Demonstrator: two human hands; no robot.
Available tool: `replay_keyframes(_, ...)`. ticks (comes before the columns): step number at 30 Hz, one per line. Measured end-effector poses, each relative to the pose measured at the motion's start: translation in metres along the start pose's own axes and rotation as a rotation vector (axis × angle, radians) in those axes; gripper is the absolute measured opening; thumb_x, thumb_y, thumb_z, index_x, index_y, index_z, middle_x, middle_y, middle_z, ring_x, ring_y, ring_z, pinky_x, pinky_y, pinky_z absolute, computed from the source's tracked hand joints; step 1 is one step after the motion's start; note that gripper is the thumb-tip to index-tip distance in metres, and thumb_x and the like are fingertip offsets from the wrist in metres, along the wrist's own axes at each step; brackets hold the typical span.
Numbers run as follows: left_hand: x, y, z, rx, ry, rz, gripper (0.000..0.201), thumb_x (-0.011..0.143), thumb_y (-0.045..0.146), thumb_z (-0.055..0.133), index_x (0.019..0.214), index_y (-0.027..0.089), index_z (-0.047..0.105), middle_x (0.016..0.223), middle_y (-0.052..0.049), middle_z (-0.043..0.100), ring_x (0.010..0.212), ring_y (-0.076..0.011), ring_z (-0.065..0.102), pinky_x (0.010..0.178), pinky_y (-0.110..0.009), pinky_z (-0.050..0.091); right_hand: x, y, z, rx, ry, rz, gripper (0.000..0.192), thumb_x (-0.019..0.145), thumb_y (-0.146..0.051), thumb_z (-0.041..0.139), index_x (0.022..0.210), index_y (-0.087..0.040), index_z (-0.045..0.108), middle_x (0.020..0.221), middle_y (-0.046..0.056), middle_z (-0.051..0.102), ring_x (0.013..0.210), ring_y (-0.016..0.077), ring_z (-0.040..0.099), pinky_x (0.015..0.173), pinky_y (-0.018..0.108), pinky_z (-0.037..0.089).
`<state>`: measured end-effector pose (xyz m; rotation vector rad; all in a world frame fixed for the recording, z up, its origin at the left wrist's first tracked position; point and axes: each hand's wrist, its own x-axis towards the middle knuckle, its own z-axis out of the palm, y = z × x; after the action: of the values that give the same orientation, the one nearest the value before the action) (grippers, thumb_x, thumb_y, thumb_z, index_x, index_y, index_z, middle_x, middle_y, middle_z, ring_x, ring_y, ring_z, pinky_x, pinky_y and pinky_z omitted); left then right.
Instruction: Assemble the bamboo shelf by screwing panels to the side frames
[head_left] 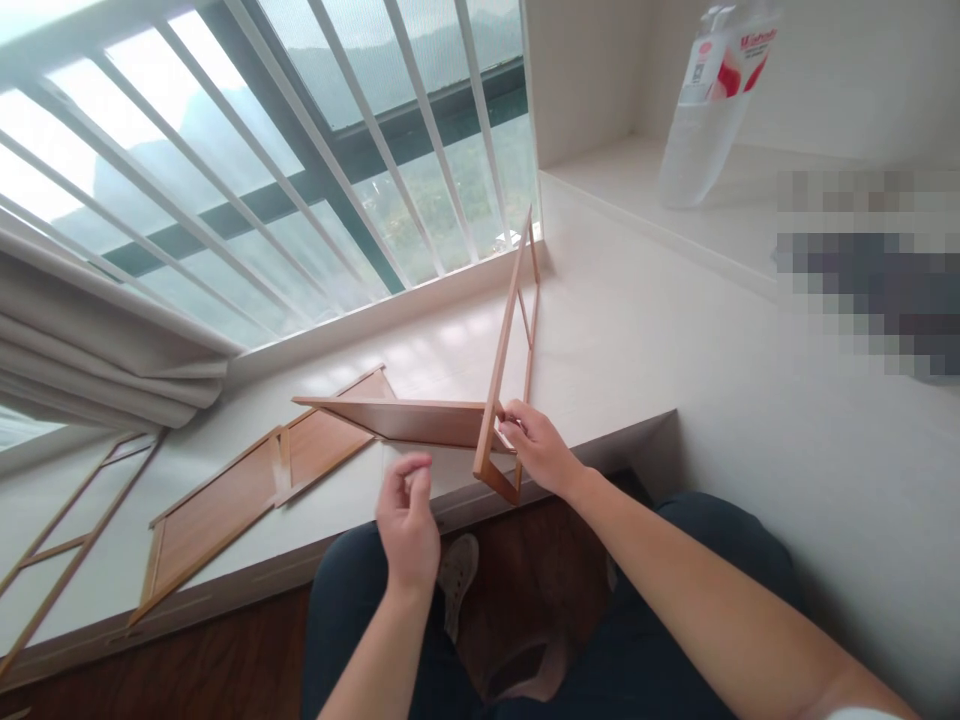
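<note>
A: Right hand (541, 452)?

B: Grip pinched on the lower part of a wooden frame (507, 352), at the joint with a wooden shelf board (409, 418). Fingertips on the frame's rail, thumb side toward the board.

A: Frame's position?

B: Upright on edge, tilted a little, running from the near edge of the pale surface (645, 330) back toward the window bars (352, 130). Bottom corner hanging just past the surface's front edge, above the knees.

A: And the board?

B: Roughly level, raised off the surface, one end touching the frame by the right hand, the other end pointing left and free.

A: Left hand (407, 520)?

B: In the air, in front of the board and below it, touching neither board nor frame. Fingers curled, thumb and forefinger tips close together; whether something small sits between them, cannot tell.

A: Other parts nearby?

B: Two panelled wooden pieces (255, 490) lying flat on the surface to the left, end to end, just beside each other. Farther left, another open frame (71, 545) flat on the surface, near the folded curtain (97, 340).

A: Anything on the right?

B: A clear plastic bottle (709, 100) with a red and white label, upright on a raised ledge (615, 165) in the corner, well apart from both hands. A blurred patch beyond it, unreadable.

A: Below the surface?

B: Dark trousers (675, 560), dark wooden floor (225, 670), a slipper (457, 575) between the knees.
</note>
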<state>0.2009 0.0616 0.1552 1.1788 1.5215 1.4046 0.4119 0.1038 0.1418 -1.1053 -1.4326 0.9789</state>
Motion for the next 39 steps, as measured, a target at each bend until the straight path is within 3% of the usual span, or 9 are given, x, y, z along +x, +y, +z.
replay_keyframes(2,-0.023,-0.035,0.006,-0.074,-0.064,-0.216,0.022,0.085,0.039,0.069,0.097,0.021,0.066,0.099,-0.005,0.069,0.094,-0.0209,0.067,0.077,-0.031,0.054,0.001,0.000,-0.001,0.033,-0.017,0.013,0.023,0.097,-0.034,0.048,0.077,-0.024,0.042,0.071,-0.004,0.039,0.068,0.0171,0.041,0.066,0.031,0.033)
replay_keyframes(4,-0.040,-0.065,0.014,-0.156,-0.131,-0.429,0.027,0.079,0.037,0.074,0.097,0.019,0.066,0.092,-0.007,0.070,0.081,-0.0200,0.068,0.064,-0.028,0.050,0.001,0.001,-0.003,0.050,-0.042,0.021,0.023,0.097,-0.035,0.049,0.078,-0.024,0.045,0.071,-0.004,0.039,0.069,0.0170,0.041,0.065,0.031,0.034)
replay_keyframes(7,-0.050,-0.090,0.030,-0.311,-0.201,-0.650,0.033,0.077,0.036,0.075,0.104,0.019,0.066,0.101,-0.010,0.072,0.084,-0.0199,0.070,0.064,-0.027,0.050,0.001,0.003,-0.006,0.043,-0.057,0.012,0.021,0.097,-0.036,0.050,0.080,-0.023,0.049,0.073,-0.003,0.043,0.072,0.0174,0.044,0.069,0.031,0.036)
replay_keyframes(11,-0.042,-0.093,0.054,-0.539,-0.311,-0.802,0.025,0.085,0.033,0.069,0.106,0.019,0.067,0.117,-0.012,0.072,0.104,-0.0229,0.071,0.077,-0.031,0.056,-0.003,0.004,-0.009,0.049,-0.066,-0.002,0.020,0.097,-0.035,0.050,0.083,-0.022,0.052,0.077,-0.003,0.049,0.075,0.0176,0.047,0.073,0.032,0.038)
replay_keyframes(14,-0.037,-0.090,0.070,-0.668,-0.381,-0.864,0.022,0.089,0.030,0.066,0.107,0.019,0.069,0.126,-0.013,0.071,0.111,-0.0245,0.070,0.082,-0.034,0.057,-0.005,0.005,-0.011,0.051,-0.076,0.001,0.018,0.097,-0.033,0.050,0.083,-0.022,0.053,0.076,-0.003,0.050,0.075,0.0178,0.048,0.073,0.032,0.039)
replay_keyframes(18,-0.041,-0.092,0.079,-0.756,-0.392,-0.924,0.021,0.092,0.031,0.062,0.109,0.020,0.069,0.127,-0.011,0.072,0.104,-0.0212,0.072,0.082,-0.032,0.058,-0.008,0.001,-0.013,0.032,-0.081,0.000,0.017,0.096,-0.033,0.050,0.082,-0.023,0.053,0.076,-0.002,0.051,0.076,0.0185,0.049,0.074,0.032,0.040)
replay_keyframes(29,-0.053,-0.087,0.068,-0.822,-0.397,-0.950,0.029,0.093,0.028,0.062,0.120,0.019,0.067,0.121,-0.009,0.073,0.095,-0.0178,0.074,0.080,-0.029,0.060,-0.025,-0.008,-0.011,0.048,-0.141,0.044,0.016,0.097,-0.032,0.050,0.085,-0.022,0.056,0.078,-0.001,0.053,0.075,0.0187,0.050,0.072,0.033,0.040)
replay_keyframes(39,-0.058,-0.090,0.071,-0.905,-0.390,-0.942,0.026,0.092,0.028,0.065,0.117,0.022,0.070,0.123,-0.006,0.074,0.102,-0.0220,0.073,0.082,-0.033,0.060,-0.045,-0.017,-0.016,0.047,-0.172,0.060,0.017,0.099,-0.032,0.049,0.087,-0.022,0.056,0.079,0.000,0.054,0.075,0.0185,0.053,0.071,0.032,0.042)
